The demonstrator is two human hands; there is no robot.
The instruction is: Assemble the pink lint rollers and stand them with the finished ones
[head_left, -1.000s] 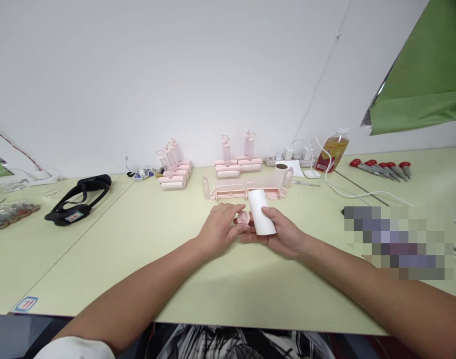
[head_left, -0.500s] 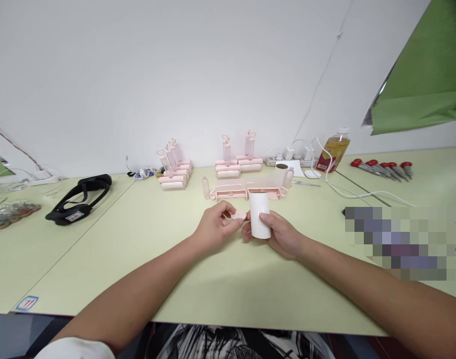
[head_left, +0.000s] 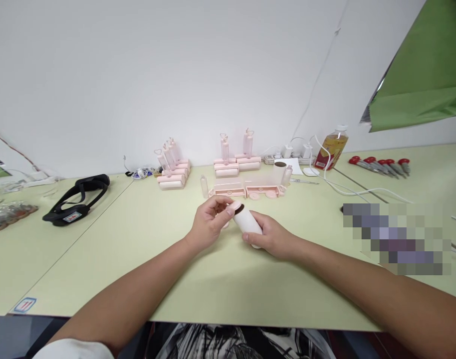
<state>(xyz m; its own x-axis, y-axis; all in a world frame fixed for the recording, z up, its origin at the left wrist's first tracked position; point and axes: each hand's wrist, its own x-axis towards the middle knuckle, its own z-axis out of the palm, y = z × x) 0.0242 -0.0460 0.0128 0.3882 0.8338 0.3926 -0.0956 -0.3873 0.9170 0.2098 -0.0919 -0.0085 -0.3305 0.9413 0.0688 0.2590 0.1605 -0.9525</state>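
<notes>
My right hand (head_left: pixel 273 237) grips a white lint roller refill (head_left: pixel 247 222), tilted so its open end with the brown core leans toward my left hand. Between the thumb and fingers of my left hand (head_left: pixel 211 222) is a round pink end cap (head_left: pixel 234 205), held at that open end; whether it sits inside the core I cannot tell. A second pink piece (head_left: pixel 225 225) shows in part under the left fingers. Just beyond the hands lie two opened pink cases (head_left: pixel 263 191) with clear lids, and loose pink discs (head_left: pixel 254 196) by the right one.
Closed pink roller cases (head_left: pixel 170 184) with handles stand along the wall. Another white roll (head_left: pixel 279 172) stands behind the opened cases. To the right are a drink bottle (head_left: pixel 331 148), white cables (head_left: pixel 340 187) and red-capped tools (head_left: pixel 381 165). A black headset (head_left: pixel 78 199) lies left.
My right hand has tipped the upright roll leftward, its open end now facing my left hand. The left hand has brought the pink cap up to that end.
</notes>
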